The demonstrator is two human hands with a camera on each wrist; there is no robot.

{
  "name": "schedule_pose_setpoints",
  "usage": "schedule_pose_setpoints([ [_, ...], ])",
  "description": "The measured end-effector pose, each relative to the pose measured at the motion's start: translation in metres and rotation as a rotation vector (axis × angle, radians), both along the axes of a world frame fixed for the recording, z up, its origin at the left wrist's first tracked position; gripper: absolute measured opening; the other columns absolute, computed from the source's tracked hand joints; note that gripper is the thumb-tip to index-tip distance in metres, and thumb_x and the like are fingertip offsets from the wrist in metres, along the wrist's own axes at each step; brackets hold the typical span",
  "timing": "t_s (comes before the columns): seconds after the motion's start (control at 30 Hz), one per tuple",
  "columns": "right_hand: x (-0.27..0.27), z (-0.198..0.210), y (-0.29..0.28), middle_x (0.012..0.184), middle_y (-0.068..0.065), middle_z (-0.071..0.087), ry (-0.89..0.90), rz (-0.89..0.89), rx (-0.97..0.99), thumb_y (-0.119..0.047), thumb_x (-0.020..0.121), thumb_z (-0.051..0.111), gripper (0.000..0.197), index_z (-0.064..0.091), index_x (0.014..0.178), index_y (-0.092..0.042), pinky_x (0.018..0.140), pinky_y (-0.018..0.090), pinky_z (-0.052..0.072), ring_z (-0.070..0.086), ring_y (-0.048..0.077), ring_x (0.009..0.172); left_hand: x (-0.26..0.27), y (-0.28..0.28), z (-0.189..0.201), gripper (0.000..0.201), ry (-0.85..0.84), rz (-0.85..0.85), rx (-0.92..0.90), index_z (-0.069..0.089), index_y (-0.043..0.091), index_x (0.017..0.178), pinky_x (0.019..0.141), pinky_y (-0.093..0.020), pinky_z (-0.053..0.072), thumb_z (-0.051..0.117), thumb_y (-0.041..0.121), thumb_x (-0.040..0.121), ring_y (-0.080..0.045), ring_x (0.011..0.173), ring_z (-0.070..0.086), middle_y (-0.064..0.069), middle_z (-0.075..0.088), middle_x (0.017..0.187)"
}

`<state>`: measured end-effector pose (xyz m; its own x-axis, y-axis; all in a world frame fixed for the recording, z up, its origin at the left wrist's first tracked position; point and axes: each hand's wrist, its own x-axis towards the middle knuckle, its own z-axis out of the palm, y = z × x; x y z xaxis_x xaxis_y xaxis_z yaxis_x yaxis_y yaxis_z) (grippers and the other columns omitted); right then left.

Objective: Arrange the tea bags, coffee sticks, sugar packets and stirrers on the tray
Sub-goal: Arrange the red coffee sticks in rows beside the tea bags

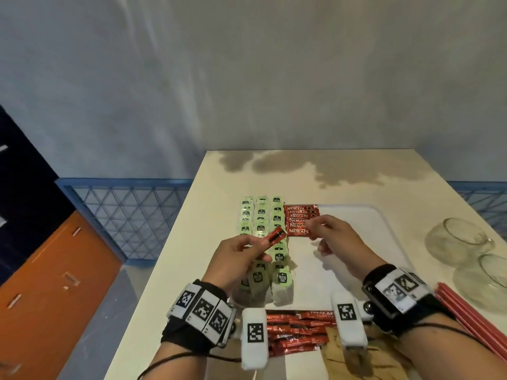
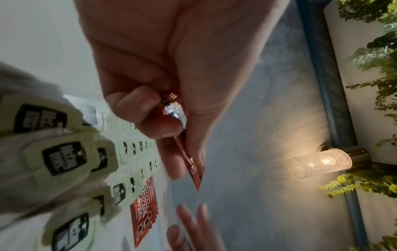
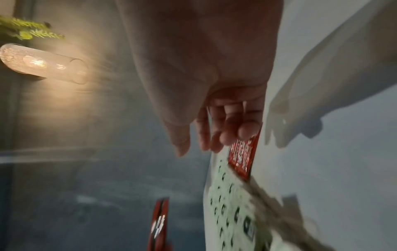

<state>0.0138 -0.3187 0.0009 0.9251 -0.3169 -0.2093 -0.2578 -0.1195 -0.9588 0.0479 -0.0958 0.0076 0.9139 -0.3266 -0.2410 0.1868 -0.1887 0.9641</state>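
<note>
My left hand [image 1: 238, 252] is pinching a red coffee stick [image 1: 275, 236], fingers [image 2: 150, 108] clamped round it, above the green tea bags [image 1: 262, 215]. My right hand [image 1: 333, 237] is hovering just beyond, fingers [image 3: 227, 134] loosely apart over the coffee row [image 1: 299, 220] on the white tray [image 1: 384, 229]. Nearer than both wrists, loose coffee sticks [image 1: 295, 333] are lying on the bench [image 1: 208, 215], red stirrers [image 1: 466, 316] to the right.

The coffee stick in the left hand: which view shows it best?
Head view: the coffee stick shows whole, pinched by the left hand above the tea bags. The left wrist view shows it edge-on between fingers. The right wrist view shows it blurred.
</note>
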Motion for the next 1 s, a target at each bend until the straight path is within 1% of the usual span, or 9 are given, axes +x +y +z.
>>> schedule_pose_setpoints([
  [0.1, -0.016, 0.013, 0.022, 0.076, 0.006, 0.065, 0.019, 0.185, 0.052, -0.043, 0.095, 0.056, 0.034, 0.070, 0.106, -0.015, 0.053, 0.024, 0.045, 0.051, 0.014, 0.052, -0.009, -0.008, 0.001, 0.004, -0.106, -0.049, 0.036, 0.075, 0.019, 0.090, 0.065, -0.023, 0.048, 0.072, 0.018, 0.087, -0.006, 0.066, 0.065, 0.000, 0.075, 0.078],
  [0.17, -0.022, 0.016, 0.031, 0.075, 0.006, 0.065, 0.028, 0.240, 0.081, -0.037, 0.097, 0.055, 0.032, 0.071, 0.104, -0.011, 0.055, 0.024, 0.049, 0.054, 0.014, 0.053, -0.014, -0.013, 0.001, 0.012, -0.168, -0.071, 0.037, 0.076, 0.026, 0.083, 0.079, -0.028, 0.053, 0.075, 0.013, 0.083, -0.008, 0.080, 0.068, 0.006, 0.075, 0.081],
  [0.2, -0.024, 0.017, 0.034, 0.077, 0.008, 0.065, 0.010, 0.249, 0.097, -0.029, 0.098, 0.056, 0.027, 0.071, 0.104, -0.008, 0.057, 0.025, 0.052, 0.055, 0.014, 0.054, -0.016, -0.014, 0.000, 0.016, -0.183, -0.077, 0.030, 0.076, 0.026, 0.085, 0.080, -0.028, 0.054, 0.076, 0.011, 0.082, -0.008, 0.083, 0.069, 0.006, 0.075, 0.084],
  [0.3, -0.029, 0.019, 0.034, 0.077, 0.009, 0.065, -0.046, 0.208, 0.104, -0.009, 0.094, 0.061, 0.014, 0.069, 0.105, -0.004, 0.064, 0.030, 0.058, 0.059, 0.014, 0.057, -0.020, -0.010, -0.001, 0.038, -0.160, -0.058, -0.003, 0.070, 0.025, 0.107, 0.068, -0.026, 0.055, 0.080, 0.006, 0.077, -0.009, 0.081, 0.069, -0.001, 0.073, 0.097],
  [0.4, -0.031, 0.021, 0.029, 0.080, 0.007, 0.068, -0.088, 0.151, 0.049, -0.005, 0.092, 0.064, 0.014, 0.068, 0.105, -0.005, 0.064, 0.027, 0.058, 0.060, 0.014, 0.060, -0.022, -0.006, 0.002, 0.047, 0.040, -0.001, -0.166, 0.061, 0.018, 0.119, 0.067, -0.030, 0.058, 0.079, 0.005, 0.077, -0.018, 0.082, 0.072, -0.010, 0.070, 0.106],
  [0.53, -0.031, 0.024, 0.030, 0.091, 0.015, 0.071, -0.124, 0.145, 0.028, -0.006, 0.090, 0.067, 0.014, 0.069, 0.103, -0.008, 0.067, 0.027, 0.058, 0.063, 0.015, 0.065, -0.021, -0.005, 0.005, 0.023, 0.098, 0.068, -0.264, 0.067, 0.002, 0.110, 0.061, -0.026, 0.059, 0.069, 0.004, 0.087, -0.017, 0.074, 0.068, -0.014, 0.068, 0.096],
  [0.77, -0.019, 0.032, 0.032, 0.077, 0.005, 0.074, -0.035, 0.355, -0.252, -0.027, 0.082, 0.077, 0.014, 0.078, 0.087, -0.015, 0.065, 0.027, 0.055, 0.065, 0.016, 0.065, -0.023, -0.010, 0.004, 0.018, 0.028, 0.056, -0.153, 0.072, 0.007, 0.098, 0.068, -0.029, 0.058, 0.076, 0.010, 0.081, -0.018, 0.082, 0.068, -0.005, 0.072, 0.089],
  [0.9, -0.013, 0.038, 0.019, 0.073, 0.008, 0.072, -0.035, 0.289, -0.143, -0.015, 0.083, 0.076, 0.011, 0.075, 0.088, -0.005, 0.058, 0.023, 0.054, 0.061, 0.014, 0.058, -0.016, -0.012, 0.006, 0.012, 0.057, 0.091, -0.181, 0.071, 0.005, 0.097, 0.063, -0.027, 0.058, 0.072, 0.004, 0.085, -0.018, 0.078, 0.063, -0.011, 0.067, 0.093],
  [1.0, -0.010, 0.042, 0.003, 0.080, 0.012, 0.073, -0.023, 0.278, -0.025, -0.006, 0.087, 0.070, 0.012, 0.072, 0.097, 0.001, 0.067, 0.028, 0.058, 0.065, 0.016, 0.062, -0.007, -0.014, 0.009, 0.014, 0.049, 0.104, -0.198, 0.070, 0.002, 0.100, 0.056, -0.024, 0.057, 0.070, 0.001, 0.086, -0.012, 0.067, 0.061, -0.011, 0.064, 0.091],
])
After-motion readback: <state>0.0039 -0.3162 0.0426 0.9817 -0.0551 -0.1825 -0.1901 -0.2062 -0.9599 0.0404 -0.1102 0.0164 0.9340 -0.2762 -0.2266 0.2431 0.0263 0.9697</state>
